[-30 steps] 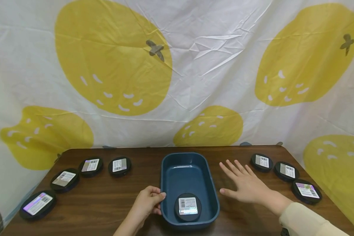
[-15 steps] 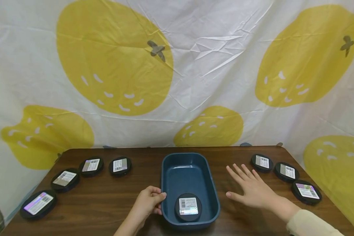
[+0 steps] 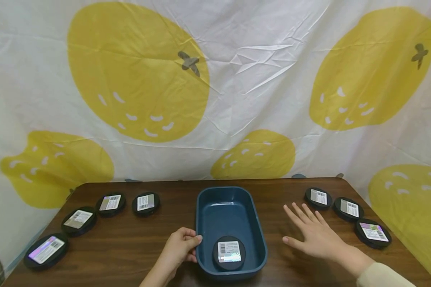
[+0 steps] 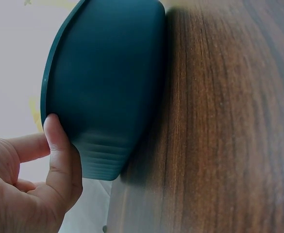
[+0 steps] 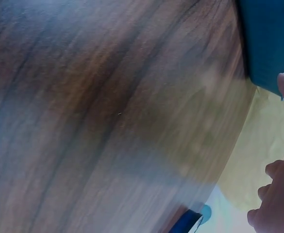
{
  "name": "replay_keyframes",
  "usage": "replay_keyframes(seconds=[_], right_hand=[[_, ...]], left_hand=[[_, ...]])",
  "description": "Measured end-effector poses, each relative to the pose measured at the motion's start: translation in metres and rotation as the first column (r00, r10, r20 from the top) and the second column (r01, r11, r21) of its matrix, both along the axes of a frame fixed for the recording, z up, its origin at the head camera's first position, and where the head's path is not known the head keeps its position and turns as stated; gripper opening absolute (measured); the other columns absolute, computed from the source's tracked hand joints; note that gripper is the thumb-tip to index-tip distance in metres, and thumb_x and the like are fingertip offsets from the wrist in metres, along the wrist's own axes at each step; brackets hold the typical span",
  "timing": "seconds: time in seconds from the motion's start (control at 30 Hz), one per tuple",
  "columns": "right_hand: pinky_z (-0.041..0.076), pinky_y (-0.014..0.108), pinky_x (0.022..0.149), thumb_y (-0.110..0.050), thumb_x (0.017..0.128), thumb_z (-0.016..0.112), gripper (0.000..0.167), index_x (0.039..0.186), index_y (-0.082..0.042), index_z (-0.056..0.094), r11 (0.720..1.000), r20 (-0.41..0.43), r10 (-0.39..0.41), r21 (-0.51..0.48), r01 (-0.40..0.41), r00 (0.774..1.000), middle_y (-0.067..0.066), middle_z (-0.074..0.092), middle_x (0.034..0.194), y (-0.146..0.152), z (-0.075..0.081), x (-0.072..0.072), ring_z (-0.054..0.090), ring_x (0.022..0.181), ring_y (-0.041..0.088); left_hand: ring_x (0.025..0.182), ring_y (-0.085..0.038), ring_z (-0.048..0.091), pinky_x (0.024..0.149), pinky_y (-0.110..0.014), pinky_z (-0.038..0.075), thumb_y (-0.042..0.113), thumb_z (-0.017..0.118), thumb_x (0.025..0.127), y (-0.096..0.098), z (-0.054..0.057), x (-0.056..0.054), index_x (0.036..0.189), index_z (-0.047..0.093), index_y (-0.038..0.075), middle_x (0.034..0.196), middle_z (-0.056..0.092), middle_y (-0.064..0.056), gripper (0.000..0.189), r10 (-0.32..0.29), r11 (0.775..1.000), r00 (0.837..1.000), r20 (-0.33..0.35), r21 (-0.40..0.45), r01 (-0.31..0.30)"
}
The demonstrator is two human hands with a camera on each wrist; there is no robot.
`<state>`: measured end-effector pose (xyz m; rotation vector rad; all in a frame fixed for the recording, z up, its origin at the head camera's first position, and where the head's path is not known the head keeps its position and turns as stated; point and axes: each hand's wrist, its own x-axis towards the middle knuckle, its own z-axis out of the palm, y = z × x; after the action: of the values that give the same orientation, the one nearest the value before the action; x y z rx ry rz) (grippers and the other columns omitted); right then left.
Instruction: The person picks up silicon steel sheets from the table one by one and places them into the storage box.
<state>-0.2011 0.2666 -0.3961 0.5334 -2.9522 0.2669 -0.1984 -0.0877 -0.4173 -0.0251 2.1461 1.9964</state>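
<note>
A blue rectangular tray [image 3: 230, 217] stands on the wooden table, and one round black disc [image 3: 228, 253] with a white label lies inside at its near end. My left hand [image 3: 178, 249] pinches the tray's left rim between thumb and fingers; in the left wrist view the fingers [image 4: 59, 160] lie against the outer wall. To the tray's right, my right hand [image 3: 316, 235] hovers over the table with its fingers spread, holding nothing. Closest to it are a black disc [image 3: 318, 198] at the back right and another labelled disc [image 3: 348, 209] beside that one.
A third disc [image 3: 373, 233] sits at the right edge of the table [image 3: 129, 255]. On the left, several more lie in a curve, from the near disc [image 3: 46, 251] to the far disc [image 3: 145, 203]. A lemon-print cloth [image 3: 251, 99] hangs behind the table.
My right hand has moved right, away from the tray and towards the discs on that side. The left hand and the tray have stayed where they were.
</note>
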Motion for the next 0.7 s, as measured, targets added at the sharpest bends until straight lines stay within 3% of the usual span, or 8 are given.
replay_keyframes(seconds=[0.37,0.7], right_hand=[[0.012,0.063,0.106,-0.054,0.086,0.056,0.077,0.148,-0.024,0.024,0.999,0.009,-0.048,-0.021,0.048,0.999,0.018,0.025,0.150,0.013,-0.009,0.005,0.015,0.137,0.042],[0.014,0.065,0.104,-0.053,0.086,0.057,0.075,0.147,-0.020,0.028,0.998,-0.006,-0.063,-0.020,0.063,0.998,0.020,0.026,0.149,0.024,-0.012,0.009,0.017,0.136,0.044]], left_hand=[[0.052,-0.011,0.048,0.045,-0.022,0.049,0.004,0.059,0.088,0.000,-0.002,0.001,0.097,0.048,-0.010,0.067,0.050,-0.005,0.020,-0.003,1.000,1.000,-0.005,0.012,0.003],[0.052,-0.012,0.048,0.045,-0.022,0.049,0.005,0.060,0.088,-0.001,0.000,0.002,0.097,0.048,-0.010,0.067,0.051,-0.005,0.021,0.004,1.000,1.000,-0.007,0.015,-0.004]])
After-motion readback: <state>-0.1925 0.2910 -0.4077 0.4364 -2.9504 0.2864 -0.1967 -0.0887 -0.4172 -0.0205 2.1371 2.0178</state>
